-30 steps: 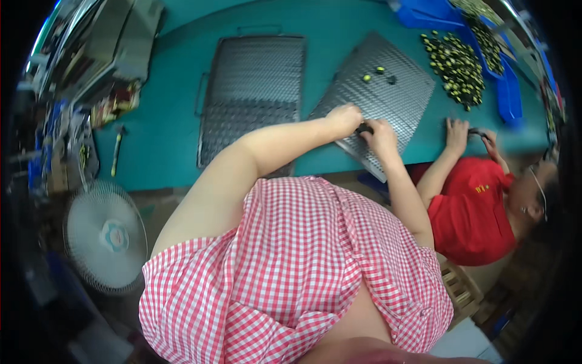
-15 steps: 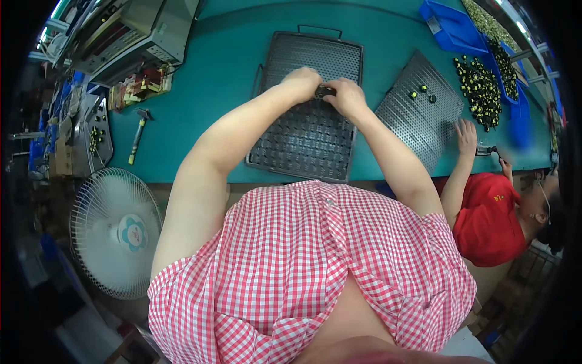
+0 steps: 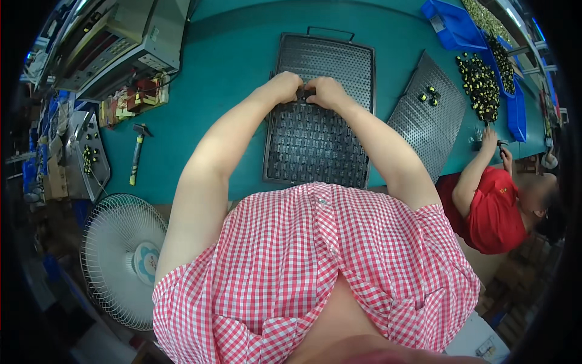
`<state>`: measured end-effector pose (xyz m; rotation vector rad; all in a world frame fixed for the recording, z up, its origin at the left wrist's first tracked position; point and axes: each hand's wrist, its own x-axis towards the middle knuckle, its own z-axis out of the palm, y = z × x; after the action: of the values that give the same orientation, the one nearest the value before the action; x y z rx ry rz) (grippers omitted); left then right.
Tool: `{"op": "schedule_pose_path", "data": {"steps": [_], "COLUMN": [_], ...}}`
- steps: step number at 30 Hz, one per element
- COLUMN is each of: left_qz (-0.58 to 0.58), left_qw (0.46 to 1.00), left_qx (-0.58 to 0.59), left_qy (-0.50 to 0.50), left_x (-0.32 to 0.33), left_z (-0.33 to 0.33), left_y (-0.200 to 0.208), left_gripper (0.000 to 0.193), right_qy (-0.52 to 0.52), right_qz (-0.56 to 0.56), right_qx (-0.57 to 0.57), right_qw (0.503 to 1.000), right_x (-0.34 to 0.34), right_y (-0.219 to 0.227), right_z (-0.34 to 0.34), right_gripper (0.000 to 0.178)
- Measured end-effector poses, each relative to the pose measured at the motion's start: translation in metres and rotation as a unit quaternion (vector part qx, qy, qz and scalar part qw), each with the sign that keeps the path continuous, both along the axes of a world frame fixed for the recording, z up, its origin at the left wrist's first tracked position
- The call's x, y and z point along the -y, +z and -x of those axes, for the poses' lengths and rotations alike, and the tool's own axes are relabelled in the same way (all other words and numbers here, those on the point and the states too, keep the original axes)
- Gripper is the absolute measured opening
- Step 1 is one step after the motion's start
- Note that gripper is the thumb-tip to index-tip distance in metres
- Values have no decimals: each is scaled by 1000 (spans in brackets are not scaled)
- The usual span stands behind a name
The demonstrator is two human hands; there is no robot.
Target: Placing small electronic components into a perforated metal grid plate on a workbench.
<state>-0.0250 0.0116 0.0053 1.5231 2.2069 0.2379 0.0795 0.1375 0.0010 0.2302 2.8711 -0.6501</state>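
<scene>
Over the dark perforated metal tray (image 3: 330, 51), both my hands meet near its middle. My left hand (image 3: 287, 87) is closed, its fingertips on one end of a small black part (image 3: 306, 95). From the other side my right hand (image 3: 327, 93) pinches the same part between thumb and fingers. My fingers cover much of it, so its exact kind is hidden. Rows of similar black parts (image 3: 318, 142) fill the near half of the tray, below my hands. The far half shows bare perforated metal.
Right of the tray lies a perforated sheet (image 3: 427, 115) with several black-and-yellow pieces (image 3: 430, 95). More fill a pile (image 3: 479, 85) near blue bins (image 3: 451, 24). A hammer (image 3: 138, 155), a fan (image 3: 121, 261) and a metal instrument box (image 3: 130, 45) are left. A co-worker in red (image 3: 488, 212) works at right.
Both hands have come down onto the row at the tray's middle with the black part. The view has shifted slightly. The co-worker's hand has moved toward the pile of pieces.
</scene>
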Motion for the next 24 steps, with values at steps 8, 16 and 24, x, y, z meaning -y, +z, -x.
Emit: {"op": "schedule_pose_path", "data": {"steps": [8, 16, 24], "left_qz": [89, 103, 99], "left_qw": [995, 992, 991], "left_qx": [23, 48, 45], "left_qy": [-41, -63, -77], "left_x": [-14, -8, -6], "left_z": [15, 20, 22], "left_y": [10, 13, 17], "left_gripper": [28, 24, 29], "right_qy": [12, -14, -11], "right_qz": [91, 100, 119], "right_qx": [65, 78, 48], "right_qw": [994, 992, 992], "right_x": [-7, 4, 7], "right_y": [2, 11, 3], "right_z": [3, 4, 4], "right_gripper": [36, 36, 31]}}
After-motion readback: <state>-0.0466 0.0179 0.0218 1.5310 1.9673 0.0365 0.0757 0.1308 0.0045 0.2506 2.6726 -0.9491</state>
